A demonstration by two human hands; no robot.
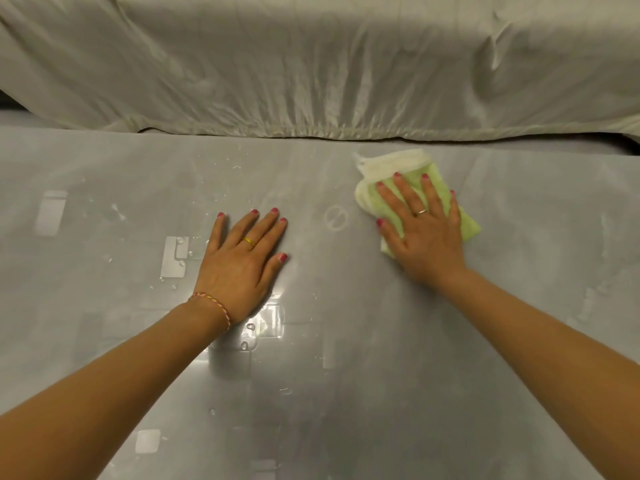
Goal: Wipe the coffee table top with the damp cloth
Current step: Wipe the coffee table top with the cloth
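The glossy grey coffee table top point(346, 358) fills the lower part of the head view. A folded green and cream cloth point(384, 168) lies on it right of centre, near the far edge. My right hand point(422, 233) presses flat on the cloth with straight, spread fingers, covering most of it. My left hand point(242, 261) rests palm down on the bare table top left of centre, fingers straight. Water droplets point(247, 336) and wet streaks show on the surface around and behind my left hand.
A sofa draped in a pale cream cover point(311, 64) runs along the table's far edge, its hem hanging just past the edge. Light reflections dot the table top on the left.
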